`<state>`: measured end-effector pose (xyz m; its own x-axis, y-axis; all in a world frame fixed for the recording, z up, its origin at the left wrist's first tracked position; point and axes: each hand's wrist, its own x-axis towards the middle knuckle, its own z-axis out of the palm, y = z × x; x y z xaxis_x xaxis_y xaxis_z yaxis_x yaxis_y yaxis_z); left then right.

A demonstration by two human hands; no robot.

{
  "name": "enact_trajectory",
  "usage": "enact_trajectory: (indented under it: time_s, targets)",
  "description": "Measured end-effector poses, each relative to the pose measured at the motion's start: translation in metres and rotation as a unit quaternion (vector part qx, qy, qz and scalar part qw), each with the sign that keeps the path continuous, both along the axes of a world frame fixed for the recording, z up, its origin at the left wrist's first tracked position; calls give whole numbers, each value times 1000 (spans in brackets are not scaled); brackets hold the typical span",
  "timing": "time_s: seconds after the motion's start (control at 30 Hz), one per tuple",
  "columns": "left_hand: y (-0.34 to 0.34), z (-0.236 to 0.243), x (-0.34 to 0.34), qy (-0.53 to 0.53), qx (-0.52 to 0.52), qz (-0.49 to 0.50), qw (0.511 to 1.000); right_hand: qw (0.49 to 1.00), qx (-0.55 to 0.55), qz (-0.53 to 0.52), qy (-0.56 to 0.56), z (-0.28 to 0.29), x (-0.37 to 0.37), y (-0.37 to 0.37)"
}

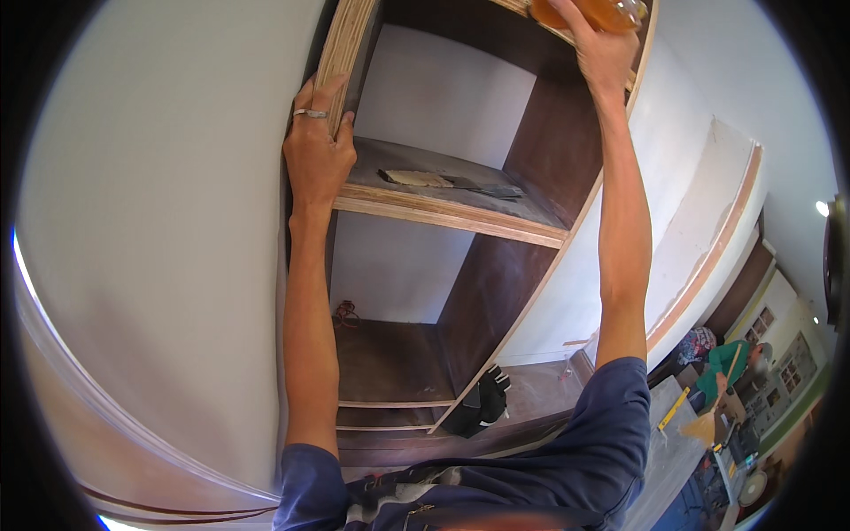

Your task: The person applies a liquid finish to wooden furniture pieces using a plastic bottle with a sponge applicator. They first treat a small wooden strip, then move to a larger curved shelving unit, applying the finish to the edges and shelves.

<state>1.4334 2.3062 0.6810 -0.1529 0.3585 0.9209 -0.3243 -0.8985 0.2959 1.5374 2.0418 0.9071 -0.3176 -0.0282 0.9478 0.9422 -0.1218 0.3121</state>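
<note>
A tall open shelf unit with raw plywood edges (452, 215) stands in front of me, leaning in the wide view. My left hand (319, 155), with a ring on one finger, is wrapped round its left upright (345, 53). At the top right, my raised right hand (606, 57) grips a bottle of amber liquid (595, 14), close to the unit's upper edge; the picture's rim cuts part of it off. On the middle shelf (372, 155), between my arms, lies a flat, worn strip (425, 179), tan with dark ends. Its kind I cannot make out.
Red wire (346, 311) sticks out in the lower compartment. A black bag-like item (482, 403) sits beside the unit's foot. A plain wall (168, 203) runs along my left. Far right, a person in green (722, 372) holds a broom (699, 429) near a table with a yellow level (675, 409).
</note>
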Motion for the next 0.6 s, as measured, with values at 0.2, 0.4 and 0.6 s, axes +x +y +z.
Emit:
enact_trajectory:
  time_s: [0.2, 0.4, 0.6]
  targets:
    - [-3, 1, 2, -10, -14, 4, 1000, 999, 28, 34, 20, -6, -11, -17]
    - [-4, 3, -3, 22, -1, 0, 1000, 998, -12, 51, 18, -7, -30, 60]
    - [2, -1, 1, 22, 16, 48, 998, 995, 49, 52, 64, -27, -10, -22]
